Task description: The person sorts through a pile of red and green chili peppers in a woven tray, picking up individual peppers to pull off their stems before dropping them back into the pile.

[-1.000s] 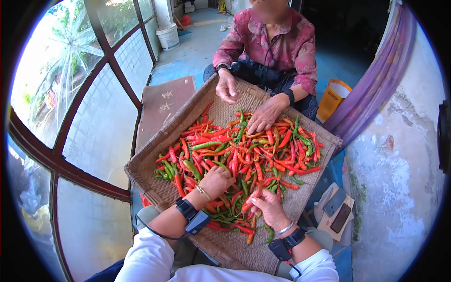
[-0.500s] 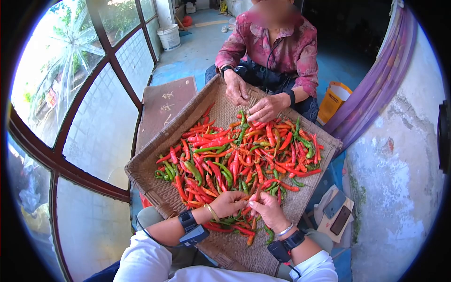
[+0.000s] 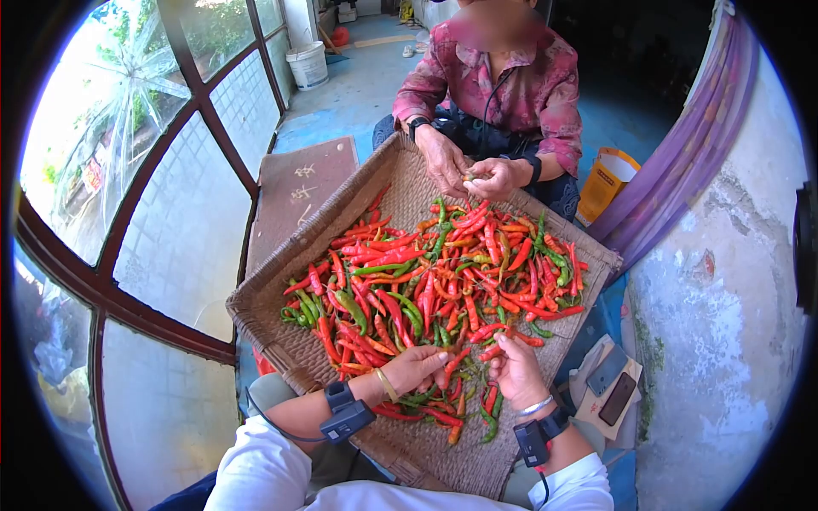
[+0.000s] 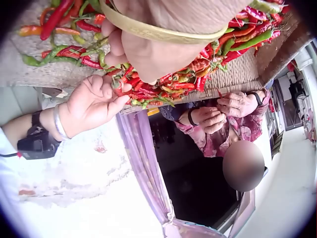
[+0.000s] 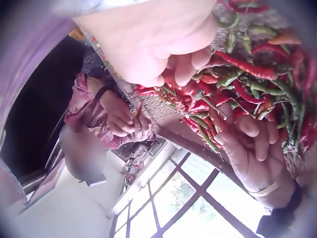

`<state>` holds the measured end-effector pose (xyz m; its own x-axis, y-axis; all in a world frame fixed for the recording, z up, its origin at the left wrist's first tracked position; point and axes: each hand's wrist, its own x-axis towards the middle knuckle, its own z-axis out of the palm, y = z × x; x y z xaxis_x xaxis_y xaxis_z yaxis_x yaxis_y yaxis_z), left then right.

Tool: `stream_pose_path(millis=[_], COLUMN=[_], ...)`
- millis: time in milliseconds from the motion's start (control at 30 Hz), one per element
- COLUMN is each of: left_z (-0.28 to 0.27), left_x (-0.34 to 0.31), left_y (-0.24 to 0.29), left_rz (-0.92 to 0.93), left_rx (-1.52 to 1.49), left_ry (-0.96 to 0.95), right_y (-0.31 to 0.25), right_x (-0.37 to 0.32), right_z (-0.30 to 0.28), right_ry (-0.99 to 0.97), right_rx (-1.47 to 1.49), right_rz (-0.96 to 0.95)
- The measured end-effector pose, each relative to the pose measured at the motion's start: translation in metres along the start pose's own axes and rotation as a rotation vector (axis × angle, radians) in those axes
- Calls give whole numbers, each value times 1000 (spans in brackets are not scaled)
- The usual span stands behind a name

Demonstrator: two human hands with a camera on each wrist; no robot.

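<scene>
Over the near part of the pile, the left hand (image 3: 413, 368) holds a red chili pepper (image 3: 456, 366) between thumb and fingers. In the right wrist view its palm side faces the camera, with the pepper close to a curved green stem (image 5: 212, 105). The right hand (image 3: 517, 375) hovers to the right with fingers curled and thumb near the index finger. A red pepper (image 3: 489, 351) overlaps its fingertips in the head view; I cannot tell if they pinch it. Red and green chilies (image 3: 400, 255) lie spread in a woven basket tray (image 3: 281, 341).
Across the tray, another person's hands (image 3: 473, 175) meet around a small item. Two phones (image 3: 617, 397) lie on a packet at the right, by the peeling wall (image 3: 716, 341). A yellow bag (image 3: 603, 183) and purple curtain (image 3: 673, 187) stand behind; framed windows (image 3: 170, 221) line the left.
My left hand came from the pile to meet the right, and now holds a red pepper. My right hand has drawn off rightward. The other person's hands lifted from the pile and joined.
</scene>
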<state>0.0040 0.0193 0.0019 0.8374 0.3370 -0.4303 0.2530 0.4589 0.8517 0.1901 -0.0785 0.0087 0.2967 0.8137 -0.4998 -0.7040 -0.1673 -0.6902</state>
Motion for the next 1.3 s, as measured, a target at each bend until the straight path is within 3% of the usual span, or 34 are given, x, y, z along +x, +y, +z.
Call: stream_pose_path(millis=[100, 167, 233, 300, 367, 467, 500, 567, 667, 767, 900, 967, 1000, 1067, 1167, 1300], left_z=[-2, -3, -3, -3, -3, -1, 0, -1, -4, -2, -3, 1, -2, -6, -1, -12], left_x=[0, 1, 1, 3, 4, 4, 3, 2, 2, 1, 3, 1, 3, 6, 3, -1], left_y=[-2, -5, -8, -13, -14, -12, -6, -3, -1, 0, -9, -7, -13, -23, -17, 3], left_rz=[-2, -12, -13, 5, 17, 52, 105, 161, 248, 282, 281, 191, 196, 202, 180, 138], left_rx=[-26, -29, -14, -91, -168, -450, -566, -682, -867, -905, -917, -851, -836, -782, -693, -586], left_ry=[38, 47, 21, 4, -12, 34, 31, 29, 47, -5, -95, -27, -72, -101, -61, 103], right_y=[-3, -29, -62, -64, -39, -2, 6, 17, 36, 33, 27, 32, 33, 37, 32, 17], right_x=[15, 28, 21, 16, 18, 6, 3, -4, -4, -13, -14, -5, -6, -11, -15, -18], right_z=[-20, -18, -1, 6, 5, 21, 20, 23, 26, 45, 38, 36, 35, 32, 32, 32], right_ry=[19, -51, -7, 23, -27, -124, -148, -166, -177, -188, -279, -302, -302, -259, -310, -175], right_rx=[-22, 305, 392, 399, 63, -598, -1057, -1340, -1104, -1023, -1257, -1017, -1017, -776, -804, -475], right_rz=[58, -254, -441, -417, -277, -373, -649, -956, -829, -940, -876, -1083, -1082, -627, -554, -283])
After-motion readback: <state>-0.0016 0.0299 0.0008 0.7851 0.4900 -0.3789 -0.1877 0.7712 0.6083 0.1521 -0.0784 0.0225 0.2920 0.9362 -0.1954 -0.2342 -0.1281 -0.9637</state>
